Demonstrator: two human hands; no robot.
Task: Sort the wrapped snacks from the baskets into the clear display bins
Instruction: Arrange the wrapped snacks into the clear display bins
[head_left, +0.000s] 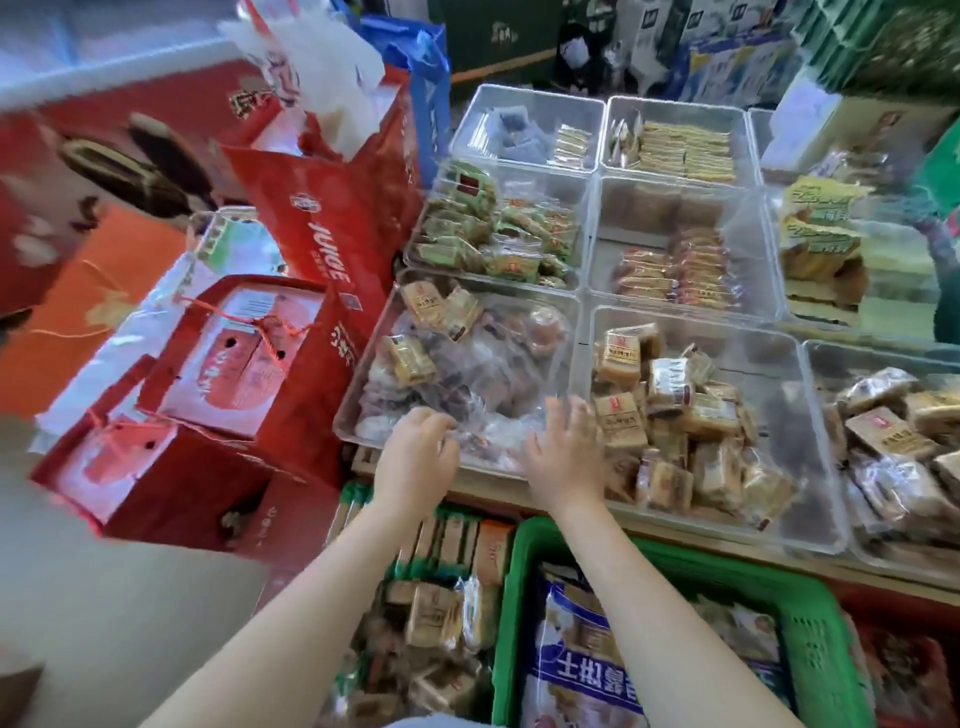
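Both forearms reached up from the bottom edge over a green basket (810, 639) holding a blue-and-white snack bag (576, 649); beside it on the left, a second heap of tan wrapped snacks (431, 618), its container mostly hidden. Left hand (415, 449) sat at the near rim of the near-left clear bin (363, 379), fingers curled onto the clear-wrapped snacks (467, 384) inside; whether it actually gripped one, can't tell. Right hand (563, 447) was released, fingers spread flat over the divide between that bin and the middle near bin (810, 415). Middle near bin was about half full of tan wrapped cake squares (670, 415), bare floor along its far side. Bins sat rim to rim in a grid on the counter, no gap between them. Behind: green-wrapped packs (498, 228) in one bin, orange-wrapped bars (675, 270) in the next, flat yellow packs (680, 150) in the far row. Red gift bags (322, 223) crowded the counter's left edge, touching the left bins. Open room only at the near edge between baskets and bins.
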